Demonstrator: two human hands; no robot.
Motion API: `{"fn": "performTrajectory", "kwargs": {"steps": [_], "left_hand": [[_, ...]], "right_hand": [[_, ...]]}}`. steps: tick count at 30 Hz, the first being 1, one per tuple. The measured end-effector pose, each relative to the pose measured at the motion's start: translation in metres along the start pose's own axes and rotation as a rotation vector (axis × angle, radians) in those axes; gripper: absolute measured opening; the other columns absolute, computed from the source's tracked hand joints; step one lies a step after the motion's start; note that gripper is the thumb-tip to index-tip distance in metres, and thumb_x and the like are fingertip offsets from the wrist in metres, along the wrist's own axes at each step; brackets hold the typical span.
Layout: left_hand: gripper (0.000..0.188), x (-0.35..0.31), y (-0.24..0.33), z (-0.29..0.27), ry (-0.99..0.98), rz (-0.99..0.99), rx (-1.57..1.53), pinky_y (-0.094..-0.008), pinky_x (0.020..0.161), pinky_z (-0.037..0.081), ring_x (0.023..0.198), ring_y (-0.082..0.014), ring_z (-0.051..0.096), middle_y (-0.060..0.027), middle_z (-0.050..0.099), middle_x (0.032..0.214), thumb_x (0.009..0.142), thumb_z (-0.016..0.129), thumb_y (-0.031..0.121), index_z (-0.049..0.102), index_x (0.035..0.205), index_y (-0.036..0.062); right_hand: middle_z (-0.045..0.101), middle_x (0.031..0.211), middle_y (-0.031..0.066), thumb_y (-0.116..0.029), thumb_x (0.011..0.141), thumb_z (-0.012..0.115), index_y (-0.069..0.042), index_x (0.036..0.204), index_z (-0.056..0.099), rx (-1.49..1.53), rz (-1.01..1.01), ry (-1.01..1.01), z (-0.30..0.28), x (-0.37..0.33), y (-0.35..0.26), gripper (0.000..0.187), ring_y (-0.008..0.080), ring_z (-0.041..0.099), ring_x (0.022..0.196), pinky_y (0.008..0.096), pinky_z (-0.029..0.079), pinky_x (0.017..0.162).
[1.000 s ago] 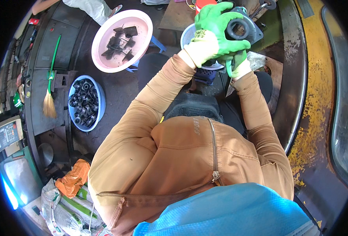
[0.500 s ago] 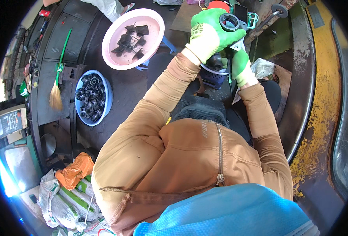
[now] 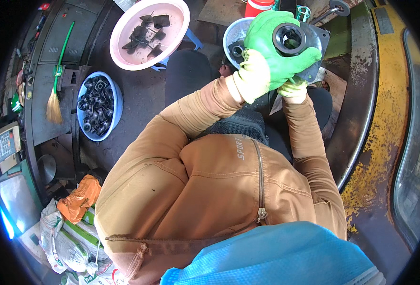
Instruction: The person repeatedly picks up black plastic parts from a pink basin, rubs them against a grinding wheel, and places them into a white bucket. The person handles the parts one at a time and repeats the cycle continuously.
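My left hand (image 3: 269, 57), in a green-coated glove with a pale cuff, is closed round a black moulded fitting (image 3: 310, 45). The fitting has a round collar facing up and a flat flange with corner holes. Below it, close to my left wrist, is my right hand (image 3: 294, 89), gloved alike. Its fingers are hidden behind the left hand and the fitting, so I cannot tell what they grip. Left of the hands, a pale blue basket (image 3: 230, 34) contains dark fittings.
A pink basin (image 3: 116, 53) with black flat pieces stands on a blue stool (image 3: 194, 40). Further left, a blue tub (image 3: 119, 102) is full of black fittings. A broom (image 3: 54, 107) leans on cabinets. A red container (image 3: 258, 7) stands ahead; rusty yellow machinery (image 3: 378, 137) lies right.
My hands have come nearer with the black fitting, its flange now showing more. The right hand has slipped further behind the left. The basket beside them has come into view.
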State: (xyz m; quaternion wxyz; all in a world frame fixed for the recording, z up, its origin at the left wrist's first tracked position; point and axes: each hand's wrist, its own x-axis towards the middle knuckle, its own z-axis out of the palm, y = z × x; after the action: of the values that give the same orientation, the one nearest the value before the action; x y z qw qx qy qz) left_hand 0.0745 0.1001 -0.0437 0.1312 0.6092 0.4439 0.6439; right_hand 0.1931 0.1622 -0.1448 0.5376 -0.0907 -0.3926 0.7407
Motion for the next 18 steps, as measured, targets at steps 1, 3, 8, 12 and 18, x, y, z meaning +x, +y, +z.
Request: {"fn": "performTrajectory", "kwargs": {"steps": [1, 3, 8, 12, 18], "left_hand": [[0.034, 0.002, 0.005, 0.002, 0.017, -0.067, -0.097, -0.0360, 0.084, 0.050, 0.093, -0.0238, 0.062, -0.0102, 0.062, 0.105, 0.073, 0.079, 0.014, 0.067, 0.105, 0.0121], [0.035, 0.004, 0.012, 0.005, 0.047, -0.203, -0.293, -0.0354, 0.081, 0.051, 0.089, -0.0226, 0.062, -0.0089, 0.062, 0.099, 0.071, 0.079, 0.013, 0.064, 0.103, 0.0090], [0.040, 0.009, 0.008, -0.005, -0.093, -0.242, -0.254, -0.0342, 0.086, 0.051, 0.096, -0.0213, 0.063, -0.0098, 0.063, 0.107, 0.072, 0.082, 0.015, 0.066, 0.108, 0.0073], [0.048, 0.022, -0.004, -0.027, -0.384, -0.125, -0.206, -0.0318, 0.089, 0.051, 0.101, -0.0176, 0.063, -0.0090, 0.065, 0.112, 0.070, 0.085, 0.016, 0.064, 0.111, 0.0026], [0.053, 0.050, -0.026, -0.053, -1.124, -0.177, -0.555, -0.0368, 0.100, 0.044, 0.113, -0.0214, 0.057, -0.0101, 0.063, 0.118, 0.062, 0.082, 0.017, 0.064, 0.111, 0.0032]], "right_hand": [[0.050, 0.137, 0.0098, -0.028, 0.104, 0.042, -0.007, 0.141, 0.039, -0.080, 0.015, 0.050, 0.007, 0.006, 0.000, 0.043, 0.0218, 0.050, 0.124, 0.0350, 0.041, 0.105], [0.054, 0.131, 0.0103, -0.024, 0.101, 0.049, -0.006, 0.137, 0.043, 0.156, 0.237, 0.221, 0.022, 0.022, -0.010, 0.041, 0.0223, 0.054, 0.118, 0.0343, 0.045, 0.100], [0.058, 0.125, 0.0107, -0.013, 0.088, 0.067, -0.003, 0.132, 0.048, -1.151, -0.309, -0.154, 0.050, -0.005, -0.051, 0.049, 0.0214, 0.058, 0.111, 0.0338, 0.048, 0.094], [0.061, 0.120, 0.0096, -0.011, 0.080, 0.076, -0.003, 0.128, 0.051, -0.809, 0.004, -0.210, 0.050, -0.008, -0.061, 0.055, 0.0187, 0.059, 0.108, 0.0323, 0.049, 0.093], [0.055, 0.132, 0.0079, -0.019, 0.076, 0.082, -0.006, 0.135, 0.048, -0.756, 0.190, -0.428, 0.058, -0.013, -0.047, 0.069, 0.0187, 0.054, 0.120, 0.0334, 0.045, 0.103]]}}
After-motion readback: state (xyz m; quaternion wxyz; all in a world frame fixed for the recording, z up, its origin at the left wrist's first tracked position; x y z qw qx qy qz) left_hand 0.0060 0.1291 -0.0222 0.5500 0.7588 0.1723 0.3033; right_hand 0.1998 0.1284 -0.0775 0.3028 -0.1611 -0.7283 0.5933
